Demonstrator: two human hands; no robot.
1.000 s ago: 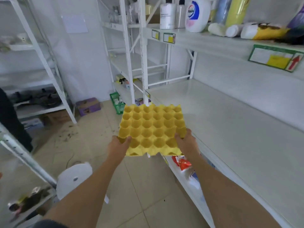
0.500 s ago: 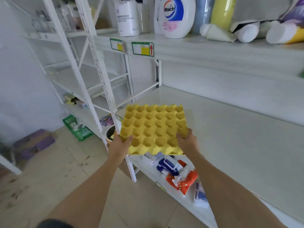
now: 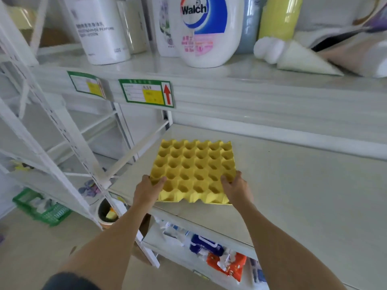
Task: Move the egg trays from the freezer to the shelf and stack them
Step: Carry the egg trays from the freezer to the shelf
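Observation:
A yellow egg tray (image 3: 193,170) with rows of empty cups is over the left front part of the white shelf board (image 3: 303,195), low above it or resting on it; I cannot tell which. My left hand (image 3: 147,188) grips the tray's near left corner, thumb on top. My right hand (image 3: 235,188) grips the near right edge. No other egg tray and no freezer are in view.
The shelf above holds a Walch detergent bottle (image 3: 206,28), a white bottle (image 3: 100,30) and lying packages, with green price labels (image 3: 146,93) on its edge. White uprights (image 3: 69,143) stand at left. Packets (image 3: 226,260) lie on the lower shelf. A green basket (image 3: 39,208) sits on the floor.
I have stepped closer and turned toward the shelf. Both hands have carried the tray forward from beyond the shelf's front edge to over the shelf board.

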